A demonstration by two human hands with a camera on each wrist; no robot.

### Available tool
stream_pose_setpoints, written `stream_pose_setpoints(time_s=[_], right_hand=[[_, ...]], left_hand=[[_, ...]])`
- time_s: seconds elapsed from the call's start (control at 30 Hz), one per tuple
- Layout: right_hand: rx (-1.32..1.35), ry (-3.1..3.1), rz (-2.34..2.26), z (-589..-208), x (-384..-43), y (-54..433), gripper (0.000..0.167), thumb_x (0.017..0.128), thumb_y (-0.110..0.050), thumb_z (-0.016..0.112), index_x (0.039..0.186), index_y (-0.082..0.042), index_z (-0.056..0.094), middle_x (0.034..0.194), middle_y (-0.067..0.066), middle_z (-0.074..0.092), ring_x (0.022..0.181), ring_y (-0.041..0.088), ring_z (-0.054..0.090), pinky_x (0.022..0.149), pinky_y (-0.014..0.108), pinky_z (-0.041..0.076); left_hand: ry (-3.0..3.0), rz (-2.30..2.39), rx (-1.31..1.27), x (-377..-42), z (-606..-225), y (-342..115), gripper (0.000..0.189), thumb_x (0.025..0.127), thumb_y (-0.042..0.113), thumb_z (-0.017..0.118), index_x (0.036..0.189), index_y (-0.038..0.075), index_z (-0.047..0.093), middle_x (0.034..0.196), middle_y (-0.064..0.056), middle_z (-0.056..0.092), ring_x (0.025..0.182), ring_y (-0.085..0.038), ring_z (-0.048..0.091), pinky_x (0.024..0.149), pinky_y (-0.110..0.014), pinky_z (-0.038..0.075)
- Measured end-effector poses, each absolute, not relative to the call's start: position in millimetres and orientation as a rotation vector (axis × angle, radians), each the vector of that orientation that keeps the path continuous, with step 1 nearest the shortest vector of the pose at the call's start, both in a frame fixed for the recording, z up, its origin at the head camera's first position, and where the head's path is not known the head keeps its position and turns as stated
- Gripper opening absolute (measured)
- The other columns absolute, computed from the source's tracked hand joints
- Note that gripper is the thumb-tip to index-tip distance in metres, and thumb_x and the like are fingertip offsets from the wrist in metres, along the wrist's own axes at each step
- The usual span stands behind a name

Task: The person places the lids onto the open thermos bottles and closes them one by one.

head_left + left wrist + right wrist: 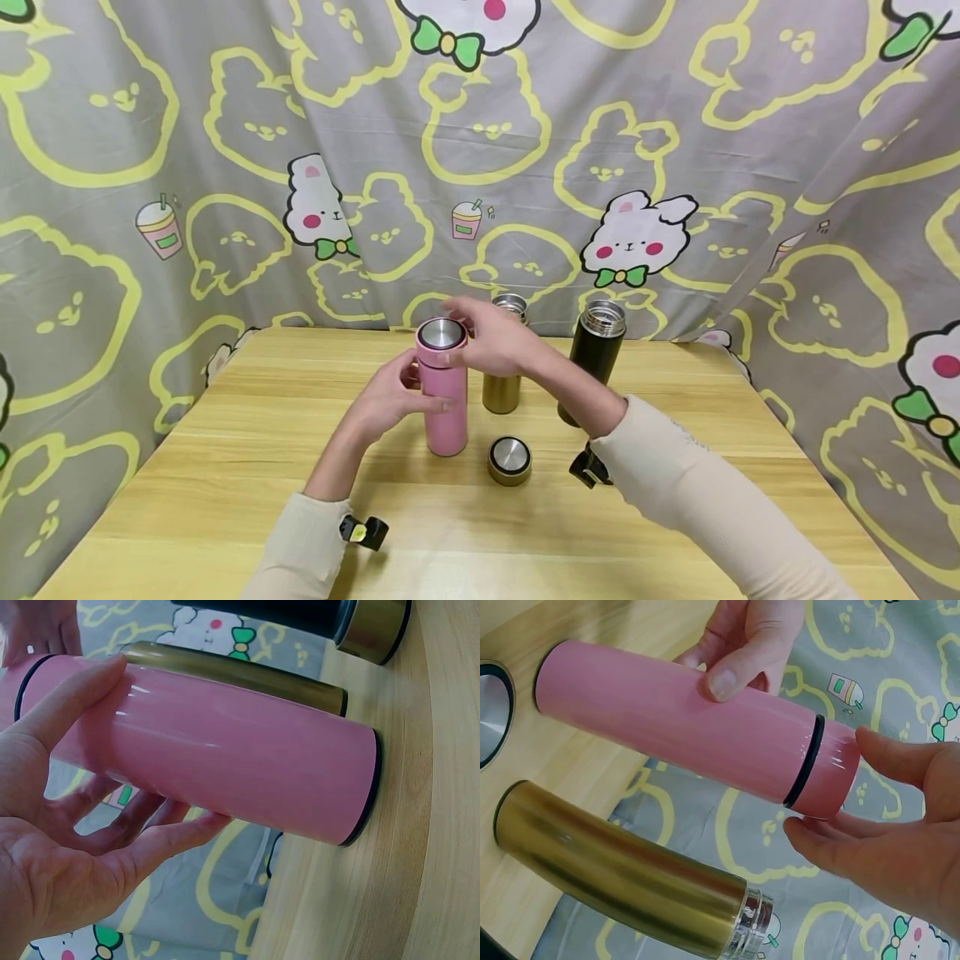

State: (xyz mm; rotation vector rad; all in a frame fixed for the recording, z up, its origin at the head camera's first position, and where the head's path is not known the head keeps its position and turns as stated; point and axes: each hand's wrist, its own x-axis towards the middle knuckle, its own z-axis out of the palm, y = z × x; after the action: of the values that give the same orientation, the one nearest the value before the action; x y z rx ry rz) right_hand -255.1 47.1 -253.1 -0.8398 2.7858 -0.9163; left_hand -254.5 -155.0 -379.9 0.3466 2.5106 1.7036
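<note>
A pink thermos bottle (446,421) stands upright on the wooden table with its pink lid (441,335) on top. My left hand (384,402) grips the bottle's body from the left, thumb across the near side and fingers round the far side. From the right, my right hand (495,337) holds the lid between thumb and fingers, as the right wrist view shows at the lid's rim (829,776). Just behind my right hand is a gold thermos bottle (501,393) without a lid, its steel neck partly hidden.
A gold lid (510,460) sits on the table (225,467) right of the pink bottle. Farther right stands a black thermos bottle (594,350) with its mouth uncovered, partly behind my right forearm. A patterned grey curtain (495,208) hangs behind the table.
</note>
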Motion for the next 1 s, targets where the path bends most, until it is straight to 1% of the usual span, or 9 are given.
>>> stream_pose_setpoints(time_s=[0.2,0.3,0.4,0.5,0.67,0.83,1.0], right_hand=[[-0.953,2.724,-0.884,-253,-256,47,0.064,0.088,-0.015,0.069,0.148,-0.003,0.048,0.134,0.012,0.064,0.121,0.024,0.062,0.104,0.04,0.048],[-0.961,2.736,-0.873,-253,-256,47,0.062,0.088,-0.014,0.068,0.146,-0.003,0.05,0.131,0.011,0.065,0.117,0.023,0.063,0.102,0.039,0.049],[-0.941,2.748,-0.892,-254,-256,47,0.06,0.088,-0.016,0.07,0.144,-0.004,0.052,0.132,0.011,0.065,0.116,0.023,0.064,0.101,0.038,0.05],[-0.897,2.777,-0.933,-255,-256,47,0.057,0.087,-0.021,0.075,0.14,-0.006,0.058,0.13,0.011,0.067,0.114,0.024,0.066,0.098,0.038,0.051],[-0.803,2.865,-1.004,-260,-254,45,0.052,0.083,-0.03,0.083,0.127,-0.009,0.064,0.118,0.008,0.071,0.107,0.023,0.068,0.092,0.038,0.053],[-0.748,2.937,-1.033,-265,-251,42,0.056,0.079,-0.039,0.087,0.119,-0.01,0.063,0.105,0.005,0.071,0.098,0.02,0.067,0.084,0.035,0.054],[-0.727,2.971,-1.052,-267,-250,42,0.061,0.076,-0.045,0.088,0.115,-0.008,0.061,0.1,0.004,0.068,0.091,0.02,0.065,0.077,0.033,0.052]], left_hand=[[2.515,1.696,0.346,-254,-380,-155,0.074,0.071,0.032,0.093,0.134,0.021,0.056,0.116,-0.009,0.064,0.106,-0.026,0.06,0.088,-0.039,0.051],[2.517,1.692,0.345,-254,-380,-156,0.074,0.072,0.033,0.092,0.134,0.02,0.056,0.116,-0.009,0.063,0.106,-0.026,0.06,0.088,-0.039,0.051],[2.512,1.697,0.341,-253,-380,-156,0.074,0.072,0.033,0.092,0.135,0.02,0.056,0.117,-0.009,0.063,0.106,-0.026,0.06,0.089,-0.039,0.051],[2.506,1.704,0.341,-253,-381,-156,0.074,0.071,0.032,0.093,0.134,0.019,0.056,0.117,-0.01,0.064,0.107,-0.027,0.06,0.089,-0.04,0.051],[2.504,1.706,0.362,-255,-381,-156,0.074,0.072,0.032,0.093,0.135,0.021,0.056,0.118,-0.009,0.065,0.108,-0.027,0.061,0.091,-0.042,0.051],[2.504,1.703,0.374,-254,-381,-156,0.074,0.073,0.032,0.092,0.136,0.023,0.055,0.119,-0.009,0.066,0.109,-0.027,0.062,0.092,-0.043,0.051],[2.508,1.695,0.372,-254,-380,-156,0.073,0.073,0.033,0.092,0.136,0.024,0.056,0.119,-0.009,0.067,0.109,-0.026,0.063,0.092,-0.044,0.051]])
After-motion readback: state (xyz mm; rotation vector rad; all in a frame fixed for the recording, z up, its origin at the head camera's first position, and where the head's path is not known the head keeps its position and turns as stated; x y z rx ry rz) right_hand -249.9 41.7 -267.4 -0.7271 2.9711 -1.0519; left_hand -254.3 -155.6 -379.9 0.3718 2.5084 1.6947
